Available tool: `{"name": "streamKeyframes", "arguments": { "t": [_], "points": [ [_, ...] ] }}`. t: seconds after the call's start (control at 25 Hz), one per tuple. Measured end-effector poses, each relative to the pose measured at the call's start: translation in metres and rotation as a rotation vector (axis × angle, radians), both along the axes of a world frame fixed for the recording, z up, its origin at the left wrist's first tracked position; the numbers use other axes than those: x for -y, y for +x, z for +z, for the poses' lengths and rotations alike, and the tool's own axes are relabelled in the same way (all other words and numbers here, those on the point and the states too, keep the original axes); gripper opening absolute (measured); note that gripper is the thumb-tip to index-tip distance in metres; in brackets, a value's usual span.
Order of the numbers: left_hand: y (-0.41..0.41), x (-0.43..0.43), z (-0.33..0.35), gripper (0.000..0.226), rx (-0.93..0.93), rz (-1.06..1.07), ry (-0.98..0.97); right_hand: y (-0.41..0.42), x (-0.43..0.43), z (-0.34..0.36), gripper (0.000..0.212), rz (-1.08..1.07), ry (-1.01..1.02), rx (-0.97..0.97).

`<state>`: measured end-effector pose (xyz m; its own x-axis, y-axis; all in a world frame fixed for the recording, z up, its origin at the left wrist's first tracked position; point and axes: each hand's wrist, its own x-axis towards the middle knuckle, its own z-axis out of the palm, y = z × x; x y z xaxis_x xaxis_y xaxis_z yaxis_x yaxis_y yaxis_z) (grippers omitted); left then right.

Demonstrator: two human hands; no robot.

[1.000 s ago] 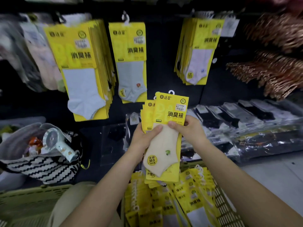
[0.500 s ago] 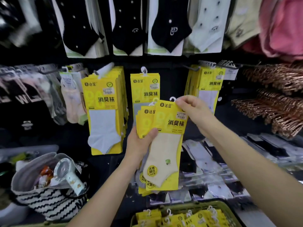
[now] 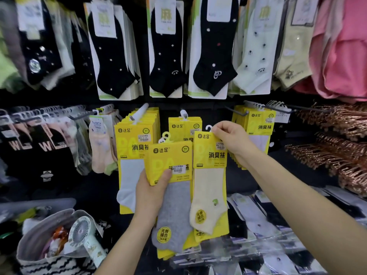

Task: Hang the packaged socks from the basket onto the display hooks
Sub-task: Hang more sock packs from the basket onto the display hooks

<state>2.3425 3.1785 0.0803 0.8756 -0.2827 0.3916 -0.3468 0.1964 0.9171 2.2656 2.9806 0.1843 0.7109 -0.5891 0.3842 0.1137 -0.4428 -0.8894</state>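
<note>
The left hand [image 3: 151, 193] clamps a stack fronted by a grey-sock pack [image 3: 170, 195]. Right of it, the right hand [image 3: 231, 138] pinches a cream-sock pack [image 3: 209, 187] by its top, not yet hung; behind, hooks [image 3: 183, 115] already carry yellow packs.

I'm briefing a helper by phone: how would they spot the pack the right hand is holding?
Find the middle row of yellow packs on the black display wall. Just in front of it the right hand pinches one yellow pack by its top corner. Its sock is cream with a small green mark; the left hand's pack shows grey.
</note>
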Motion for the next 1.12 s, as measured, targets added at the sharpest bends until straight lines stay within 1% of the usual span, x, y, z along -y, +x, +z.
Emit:
{"name": "streamKeyframes", "arguments": {
  "t": [0.08, 0.2, 0.32, 0.44, 0.52, 0.56, 0.6, 0.64, 0.68, 0.72, 0.76, 0.8, 0.84, 0.88, 0.96, 1.04, 1.12],
  "points": [
    [0.005, -0.015, 0.015, 0.027, 0.034, 0.040, -0.041, 0.011, -0.003, 0.007, 0.019, -0.014, -0.019, -0.026],
    [0.012, -0.031, 0.037, 0.047, 0.083, 0.059, -0.048, 0.033, -0.011, 0.020, 0.018, -0.050, -0.047, 0.000],
    [0.018, -0.038, 0.046, 0.056, 0.059, 0.043, -0.048, 0.056, -0.021, 0.030, 0.017, -0.104, -0.141, 0.000],
    [0.018, -0.038, 0.045, 0.054, 0.016, 0.012, -0.048, 0.072, -0.026, 0.027, 0.016, -0.162, -0.188, -0.076],
    [0.017, -0.034, 0.043, 0.044, 0.001, -0.001, -0.047, 0.074, -0.027, 0.027, 0.016, -0.193, -0.190, -0.130],
    [0.016, -0.031, 0.042, 0.041, 0.001, -0.007, -0.041, 0.072, -0.026, 0.027, 0.016, -0.238, -0.226, -0.152],
    [0.015, -0.027, 0.041, 0.042, 0.003, -0.018, -0.034, 0.067, -0.026, 0.026, 0.015, -0.310, -0.271, -0.138],
    [0.014, -0.024, 0.040, 0.046, 0.005, -0.031, -0.029, 0.061, -0.028, 0.024, 0.015, -0.371, -0.292, -0.069],
    [0.013, -0.020, 0.039, 0.049, 0.003, -0.046, -0.028, 0.053, -0.031, 0.021, 0.015, -0.376, -0.273, 0.041],
    [0.012, -0.015, 0.038, 0.047, 0.002, -0.061, -0.027, 0.044, -0.036, 0.016, 0.017, -0.308, -0.224, 0.149],
    [0.010, -0.010, 0.038, 0.040, 0.003, -0.073, -0.023, 0.034, -0.043, 0.009, 0.020, -0.192, -0.172, 0.209],
    [0.009, -0.005, 0.037, 0.031, 0.010, -0.080, -0.017, 0.027, -0.050, 0.001, 0.024, -0.073, -0.130, 0.200],
    [0.006, 0.002, 0.035, 0.023, 0.014, -0.085, -0.012, 0.020, -0.055, -0.006, 0.028, 0.011, -0.100, 0.145],
    [0.004, 0.007, 0.034, 0.020, 0.016, -0.085, -0.010, 0.016, -0.057, -0.011, 0.031, 0.049, -0.073, 0.089],
    [-0.001, 0.016, 0.031, 0.021, 0.018, -0.083, -0.007, 0.013, -0.053, -0.016, 0.026, 0.024, -0.017, 0.060],
    [-0.005, 0.020, 0.031, 0.028, 0.016, -0.086, -0.020, 0.009, -0.045, -0.018, 0.020, 0.017, 0.048, 0.096],
    [-0.006, 0.022, 0.031, 0.031, -0.012, -0.105, -0.053, 0.006, -0.040, -0.020, 0.019, 0.019, 0.106, 0.110]
  ]
}}
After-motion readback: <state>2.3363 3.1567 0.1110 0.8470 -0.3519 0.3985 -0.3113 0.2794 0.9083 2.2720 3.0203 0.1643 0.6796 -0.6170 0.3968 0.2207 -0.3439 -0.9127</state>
